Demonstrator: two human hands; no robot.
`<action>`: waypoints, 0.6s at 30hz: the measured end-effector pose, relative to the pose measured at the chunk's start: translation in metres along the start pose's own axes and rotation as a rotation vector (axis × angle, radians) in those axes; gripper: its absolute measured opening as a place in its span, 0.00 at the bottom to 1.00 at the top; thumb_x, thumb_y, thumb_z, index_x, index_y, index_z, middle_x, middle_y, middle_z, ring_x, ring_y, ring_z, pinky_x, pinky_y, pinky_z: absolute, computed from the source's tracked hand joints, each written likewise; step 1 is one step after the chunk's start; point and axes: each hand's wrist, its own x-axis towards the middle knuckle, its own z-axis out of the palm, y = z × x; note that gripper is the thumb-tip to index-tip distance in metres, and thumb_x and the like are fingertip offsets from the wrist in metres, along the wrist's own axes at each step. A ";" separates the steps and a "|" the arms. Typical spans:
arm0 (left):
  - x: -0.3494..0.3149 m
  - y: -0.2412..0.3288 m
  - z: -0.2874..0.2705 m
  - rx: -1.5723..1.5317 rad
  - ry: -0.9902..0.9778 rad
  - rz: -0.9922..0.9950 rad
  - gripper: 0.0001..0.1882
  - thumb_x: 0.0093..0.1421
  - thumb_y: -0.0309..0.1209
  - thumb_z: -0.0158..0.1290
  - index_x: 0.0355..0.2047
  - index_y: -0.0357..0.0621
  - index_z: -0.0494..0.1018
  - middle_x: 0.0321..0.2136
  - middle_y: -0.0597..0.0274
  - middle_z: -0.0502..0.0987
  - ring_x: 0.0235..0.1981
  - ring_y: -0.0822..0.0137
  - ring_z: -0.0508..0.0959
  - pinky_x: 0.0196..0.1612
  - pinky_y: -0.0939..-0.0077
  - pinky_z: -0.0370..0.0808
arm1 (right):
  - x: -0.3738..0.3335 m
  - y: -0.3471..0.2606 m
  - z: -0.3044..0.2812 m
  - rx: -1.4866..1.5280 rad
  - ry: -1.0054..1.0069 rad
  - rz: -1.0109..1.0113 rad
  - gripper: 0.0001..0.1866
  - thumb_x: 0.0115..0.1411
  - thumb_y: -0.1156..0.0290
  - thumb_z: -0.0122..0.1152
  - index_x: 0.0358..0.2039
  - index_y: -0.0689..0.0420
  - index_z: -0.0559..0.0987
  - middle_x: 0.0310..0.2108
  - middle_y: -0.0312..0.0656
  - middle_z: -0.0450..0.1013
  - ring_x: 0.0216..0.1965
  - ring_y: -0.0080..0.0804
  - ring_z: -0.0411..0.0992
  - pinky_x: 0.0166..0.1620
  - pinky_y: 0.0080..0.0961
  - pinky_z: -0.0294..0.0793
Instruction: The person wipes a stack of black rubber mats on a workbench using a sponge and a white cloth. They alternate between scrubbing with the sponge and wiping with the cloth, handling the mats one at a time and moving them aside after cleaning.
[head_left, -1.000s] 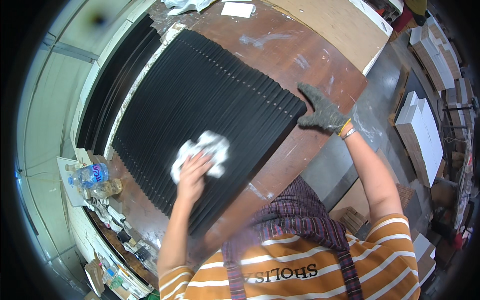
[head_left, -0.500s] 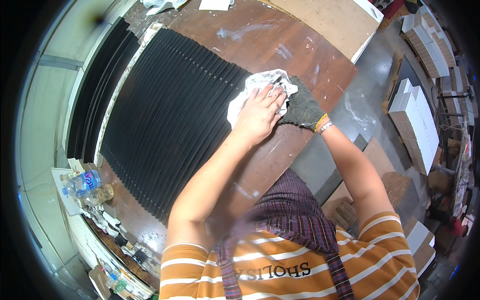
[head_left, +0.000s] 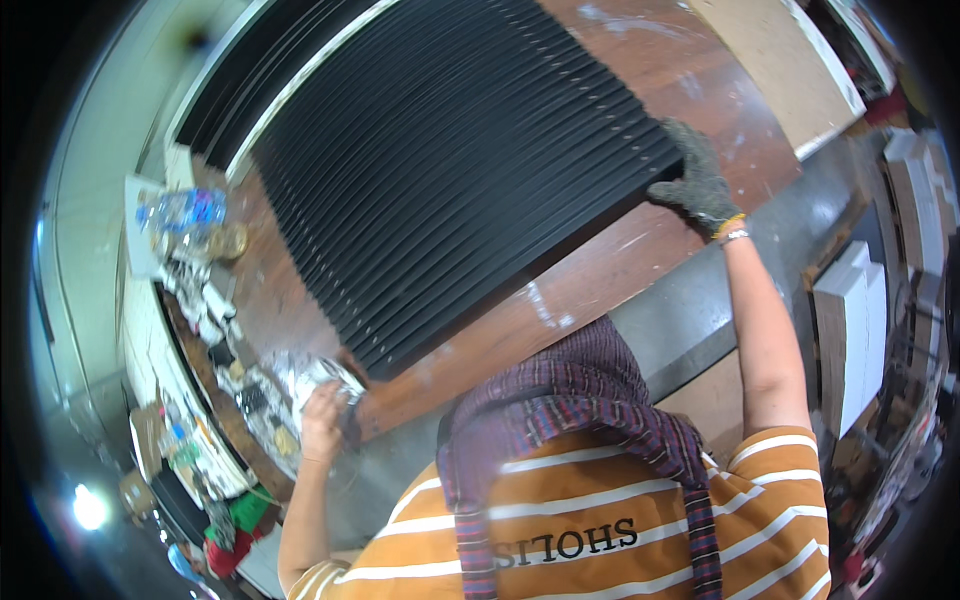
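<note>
A wide row of long black slatted strips [head_left: 470,170] lies side by side on the brown table, with small dots along both ends. In a dark grey knit glove with a yellow cuff, my right hand [head_left: 697,180] grips the right end of the nearest strips, its thumb round the front edge. My bare left hand [head_left: 322,420] is at the near left corner of the row, its fingers closed on a crumpled white cloth [head_left: 328,376]. Motion blurs the cloth, and I cannot tell whether it touches the strip ends.
More black strips [head_left: 255,75] stand behind a white-edged bar at the far left. Plastic bottles [head_left: 190,210] and scattered scraps lie along the left side. A tan board [head_left: 775,60] covers the table's far right. White stacks [head_left: 850,325] stand on the floor at right.
My left hand has swung from the right end of the strips to the near left corner with the cloth. My right hand now grips the strips' right end. The view has shifted.
</note>
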 end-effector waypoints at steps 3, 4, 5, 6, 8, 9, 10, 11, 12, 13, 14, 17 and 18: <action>-0.030 -0.022 -0.017 0.113 0.240 -0.192 0.23 0.52 0.11 0.47 0.45 0.37 0.82 0.53 0.45 0.81 0.54 0.45 0.81 0.59 0.57 0.77 | 0.002 0.011 0.005 0.038 -0.007 -0.003 0.56 0.41 0.53 0.80 0.71 0.55 0.66 0.71 0.50 0.62 0.73 0.52 0.56 0.75 0.45 0.53; -0.022 -0.016 -0.018 0.130 0.315 -0.220 0.24 0.53 0.10 0.45 0.46 0.36 0.82 0.53 0.45 0.81 0.55 0.46 0.81 0.60 0.58 0.76 | 0.003 0.015 0.006 0.036 -0.013 -0.007 0.56 0.41 0.53 0.81 0.70 0.55 0.66 0.71 0.50 0.62 0.73 0.52 0.56 0.75 0.45 0.53; -0.002 0.000 -0.013 -0.053 0.432 -0.286 0.26 0.53 0.09 0.43 0.47 0.36 0.82 0.53 0.45 0.81 0.55 0.47 0.81 0.60 0.58 0.76 | 0.004 0.017 0.007 0.032 -0.017 -0.014 0.56 0.41 0.54 0.81 0.70 0.55 0.66 0.71 0.50 0.62 0.73 0.52 0.56 0.75 0.44 0.53; 0.028 0.021 -0.009 -0.063 0.473 -0.234 0.27 0.52 0.09 0.42 0.48 0.38 0.83 0.53 0.45 0.82 0.54 0.48 0.82 0.59 0.59 0.77 | 0.005 0.019 0.008 0.033 -0.013 -0.012 0.56 0.41 0.55 0.81 0.70 0.55 0.66 0.71 0.50 0.63 0.73 0.51 0.56 0.75 0.44 0.53; 0.104 0.085 0.009 -0.160 0.531 -0.105 0.29 0.52 0.11 0.43 0.50 0.43 0.82 0.54 0.47 0.81 0.55 0.49 0.81 0.60 0.59 0.77 | 0.006 0.020 0.009 0.032 -0.022 -0.015 0.56 0.41 0.57 0.82 0.70 0.56 0.66 0.71 0.49 0.63 0.72 0.51 0.56 0.74 0.43 0.54; 0.143 0.116 0.019 -0.224 0.495 -0.035 0.28 0.54 0.13 0.45 0.53 0.44 0.80 0.56 0.47 0.79 0.58 0.48 0.78 0.62 0.57 0.75 | 0.007 0.020 0.009 0.033 -0.017 0.004 0.56 0.40 0.58 0.82 0.70 0.56 0.66 0.71 0.49 0.63 0.72 0.51 0.57 0.74 0.43 0.54; 0.185 0.146 0.032 -0.307 0.601 0.167 0.29 0.54 0.16 0.52 0.58 0.44 0.78 0.59 0.52 0.77 0.58 0.48 0.77 0.60 0.57 0.75 | 0.006 0.020 0.009 0.052 -0.014 0.043 0.57 0.39 0.62 0.84 0.70 0.56 0.66 0.71 0.49 0.63 0.72 0.51 0.57 0.74 0.43 0.54; 0.215 0.169 0.042 -0.341 0.494 0.231 0.28 0.56 0.22 0.57 0.59 0.44 0.75 0.60 0.54 0.76 0.58 0.48 0.74 0.61 0.55 0.74 | 0.006 0.020 0.009 0.070 -0.008 0.048 0.57 0.39 0.62 0.84 0.71 0.56 0.66 0.71 0.49 0.63 0.72 0.51 0.56 0.74 0.43 0.54; 0.224 0.174 0.042 -0.109 0.302 0.320 0.27 0.57 0.26 0.60 0.58 0.43 0.75 0.60 0.57 0.76 0.57 0.48 0.75 0.60 0.55 0.74 | 0.006 0.020 0.009 0.084 -0.008 0.081 0.57 0.39 0.63 0.84 0.71 0.55 0.65 0.71 0.49 0.63 0.72 0.51 0.56 0.74 0.43 0.54; 0.228 0.175 0.043 -0.061 0.324 0.320 0.22 0.58 0.29 0.59 0.55 0.44 0.78 0.56 0.62 0.79 0.53 0.54 0.75 0.60 0.58 0.73 | 0.005 0.019 0.009 0.076 -0.026 0.133 0.57 0.39 0.63 0.84 0.71 0.55 0.65 0.71 0.49 0.62 0.72 0.51 0.56 0.74 0.43 0.54; 0.223 0.167 0.043 -0.074 0.351 0.244 0.22 0.57 0.29 0.60 0.54 0.44 0.79 0.55 0.63 0.79 0.52 0.54 0.75 0.58 0.58 0.73 | 0.005 0.019 0.009 0.058 -0.021 0.106 0.57 0.39 0.63 0.84 0.71 0.55 0.65 0.71 0.49 0.62 0.72 0.51 0.56 0.74 0.43 0.54; 0.171 0.110 0.035 -0.068 0.319 0.157 0.22 0.53 0.25 0.62 0.51 0.46 0.82 0.56 0.68 0.79 0.49 0.55 0.76 0.54 0.61 0.73 | 0.004 0.018 0.009 0.005 -0.033 0.109 0.57 0.39 0.64 0.84 0.71 0.54 0.65 0.71 0.50 0.62 0.72 0.52 0.56 0.74 0.43 0.54; 0.159 0.099 0.039 -0.073 0.401 0.182 0.23 0.53 0.25 0.62 0.51 0.47 0.82 0.56 0.68 0.79 0.50 0.55 0.75 0.56 0.61 0.72 | 0.003 0.018 0.009 0.018 -0.020 0.114 0.57 0.39 0.64 0.84 0.71 0.53 0.65 0.71 0.50 0.61 0.72 0.52 0.56 0.75 0.43 0.54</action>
